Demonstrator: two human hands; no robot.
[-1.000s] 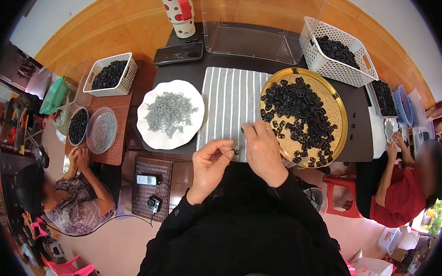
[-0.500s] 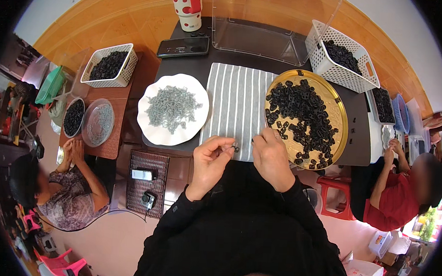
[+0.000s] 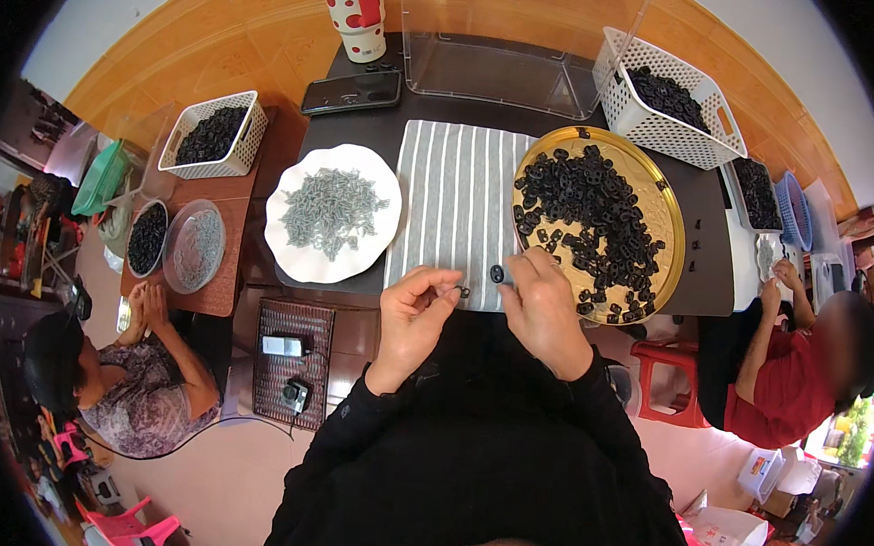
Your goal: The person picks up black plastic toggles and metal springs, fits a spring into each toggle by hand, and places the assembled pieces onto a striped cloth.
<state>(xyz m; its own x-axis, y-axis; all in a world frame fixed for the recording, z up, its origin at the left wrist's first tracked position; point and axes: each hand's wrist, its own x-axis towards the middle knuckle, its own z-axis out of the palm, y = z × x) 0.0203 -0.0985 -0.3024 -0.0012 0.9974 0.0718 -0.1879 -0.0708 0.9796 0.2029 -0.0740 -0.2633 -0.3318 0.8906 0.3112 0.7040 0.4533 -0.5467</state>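
Observation:
My left hand [image 3: 413, 316] is closed in a pinch on a small dark piece [image 3: 465, 291] that juts past its fingertips, too small to name. My right hand [image 3: 551, 323] pinches a small black oval piece with holes [image 3: 497, 273] between thumb and fingers. Both hands hover at the near edge of a grey and white striped cloth [image 3: 456, 190], a short gap between them. To their left lies a white scalloped plate [image 3: 279, 240] with a heap of small grey metal pieces [image 3: 333, 211]. On the right, a round gold tray [image 3: 662, 275] bears many black pieces [image 3: 589, 202].
Behind are a phone [image 3: 353, 93], a spotted tumbler [image 3: 355, 17], a clear plastic box [image 3: 497, 73] and a white basket [image 3: 653, 106] of black pieces. One person [image 3: 139, 386] sits at the left, another [image 3: 783, 370] at the right near a red stool [image 3: 666, 384].
The black oval piece in my right hand now shows more, turned outward from the fingertips. My left hand keeps its pinch. The whole view has shifted slightly.

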